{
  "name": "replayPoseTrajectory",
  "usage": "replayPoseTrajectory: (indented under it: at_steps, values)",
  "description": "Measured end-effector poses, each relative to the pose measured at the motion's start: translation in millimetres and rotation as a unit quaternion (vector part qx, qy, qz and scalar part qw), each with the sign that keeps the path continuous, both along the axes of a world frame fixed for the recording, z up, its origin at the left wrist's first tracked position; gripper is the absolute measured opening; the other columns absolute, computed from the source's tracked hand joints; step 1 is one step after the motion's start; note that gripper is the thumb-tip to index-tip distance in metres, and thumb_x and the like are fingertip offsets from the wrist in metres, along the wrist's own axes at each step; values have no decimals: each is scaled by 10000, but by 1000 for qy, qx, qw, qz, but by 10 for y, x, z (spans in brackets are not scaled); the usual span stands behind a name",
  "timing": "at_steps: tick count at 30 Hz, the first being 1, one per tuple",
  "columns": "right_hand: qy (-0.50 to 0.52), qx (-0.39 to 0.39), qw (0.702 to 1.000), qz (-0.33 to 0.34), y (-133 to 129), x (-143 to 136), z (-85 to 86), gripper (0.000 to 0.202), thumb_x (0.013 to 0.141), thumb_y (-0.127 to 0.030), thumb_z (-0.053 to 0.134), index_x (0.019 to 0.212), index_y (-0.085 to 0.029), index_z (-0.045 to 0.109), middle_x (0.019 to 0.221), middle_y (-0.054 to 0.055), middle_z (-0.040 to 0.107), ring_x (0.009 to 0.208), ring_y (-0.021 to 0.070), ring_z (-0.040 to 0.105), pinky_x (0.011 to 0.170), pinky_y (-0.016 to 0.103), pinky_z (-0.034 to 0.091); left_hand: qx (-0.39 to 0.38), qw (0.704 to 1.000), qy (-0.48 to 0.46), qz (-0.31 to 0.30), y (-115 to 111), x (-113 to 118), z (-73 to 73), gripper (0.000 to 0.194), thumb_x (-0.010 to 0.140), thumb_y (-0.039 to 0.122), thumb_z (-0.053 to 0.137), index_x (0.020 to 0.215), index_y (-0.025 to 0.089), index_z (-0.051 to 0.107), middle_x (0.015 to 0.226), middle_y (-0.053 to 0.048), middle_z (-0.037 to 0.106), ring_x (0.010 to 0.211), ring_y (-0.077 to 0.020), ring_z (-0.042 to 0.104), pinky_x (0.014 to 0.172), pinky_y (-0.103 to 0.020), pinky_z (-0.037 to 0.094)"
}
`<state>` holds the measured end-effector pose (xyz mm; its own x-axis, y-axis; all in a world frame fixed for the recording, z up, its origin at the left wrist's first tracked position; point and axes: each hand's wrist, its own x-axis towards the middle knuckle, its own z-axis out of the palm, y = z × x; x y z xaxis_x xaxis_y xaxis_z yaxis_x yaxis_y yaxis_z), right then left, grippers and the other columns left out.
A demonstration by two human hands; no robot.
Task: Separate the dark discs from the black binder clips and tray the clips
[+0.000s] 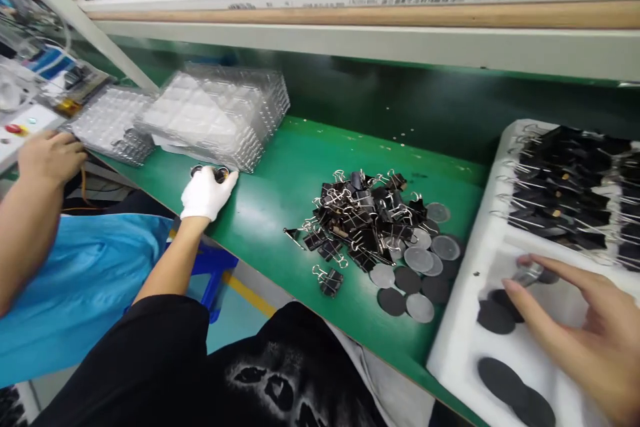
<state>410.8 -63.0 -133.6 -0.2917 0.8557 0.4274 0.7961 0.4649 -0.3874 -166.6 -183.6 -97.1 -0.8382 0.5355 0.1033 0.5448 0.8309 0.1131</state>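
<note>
My left hand (206, 193), in a white glove, rests on the green table with its fingers curled around small dark round parts with shiny rims (221, 175). Its fingertips are just in front of a stack of clear plastic trays (215, 113). Over the white foam tray (450, 347) at the right, my bare right hand (575, 320) pinches a small shiny grey piece (527, 275) between thumb and finger; its kind is blurred. Below that hand, black discs (496, 317) lie on the foam. Rows of black binder clips (555, 177) stand in the tray's far part.
A heap of black binder clips (357, 213) lies mid-table, with one loose clip (330, 281) in front. Clear and black discs (420, 259) lie beside it. A shelf (350, 47) overhangs the back. A co-worker's hand (53, 157) is at the left, near a second tray stack (113, 121).
</note>
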Motion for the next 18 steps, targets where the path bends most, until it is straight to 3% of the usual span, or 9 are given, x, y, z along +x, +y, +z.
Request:
replayPoseTrajectory:
  at_steps: [3, 6, 9, 11, 13, 14, 16, 18]
  values:
    - [38, 38, 997, 59, -6, -79, 138, 467, 945, -404, 738, 1402, -455, 658, 1062, 101, 775, 880, 369, 766, 821, 595, 645, -6, 999, -28, -32, 69, 9, -51, 557, 860, 702, 606, 1095, 200, 657, 1181, -209, 737, 1134, -450, 710, 1004, -588, 566]
    - [117, 29, 989, 90, 10, -111, 219, 534, 858, -272, 828, 1353, -431, 704, 1101, 78, 739, 791, 296, 739, 746, 527, 656, 42, 996, -17, -81, 37, 130, -177, 515, 861, 600, 635, 1173, 190, 640, 1236, -182, 729, 1164, -404, 711, 1057, -544, 558]
    - [230, -82, 966, 84, 8, -165, 357, 464, 835, -266, 820, 1275, -394, 748, 1232, 80, 703, 815, 250, 752, 739, 457, 658, 119, 981, -26, -150, 4, 351, -211, 476, 911, 502, 585, 1275, 199, 627, 1173, -123, 761, 1126, -322, 729, 1077, -476, 554]
    - [249, -194, 948, 50, 0, -239, 503, 406, 847, -334, 787, 1251, -362, 760, 1230, 82, 716, 835, 242, 765, 749, 418, 656, 187, 961, -79, -190, 42, 569, -109, 442, 937, 485, 581, 1283, 215, 633, 1103, -89, 771, 1022, -261, 737, 1023, -437, 581]
    - [231, -283, 930, 31, -6, -348, 666, 389, 866, -434, 747, 1240, -329, 778, 1093, 73, 757, 787, 232, 762, 720, 389, 652, 264, 914, -193, -240, 157, 851, 87, 427, 980, 481, 559, 1326, 235, 608, 1082, -75, 766, 865, -203, 718, 866, -390, 620]
    - [223, -311, 923, 37, -9, -416, 744, 404, 889, -490, 719, 1247, -314, 785, 998, 66, 768, 764, 231, 756, 701, 383, 646, 290, 876, -268, -278, 243, 1014, 205, 448, 1003, 484, 542, 1385, 252, 572, 1112, -78, 762, 796, -179, 699, 769, -364, 619]
    - [239, -347, 904, 79, -14, -573, 879, 447, 950, -573, 660, 1268, -287, 791, 832, 52, 760, 740, 233, 745, 685, 381, 631, 292, 784, -403, -371, 456, 1363, 443, 511, 1022, 497, 551, 1482, 280, 501, 1202, -103, 751, 758, -157, 688, 665, -328, 600]
    - [304, -365, 871, 127, -17, -741, 976, 447, 981, -599, 654, 1241, -264, 796, 758, 40, 744, 726, 221, 732, 684, 371, 618, 260, 719, -469, -442, 687, 1718, 643, 530, 1036, 499, 565, 1516, 289, 483, 1247, -113, 747, 791, -158, 707, 662, -319, 609]
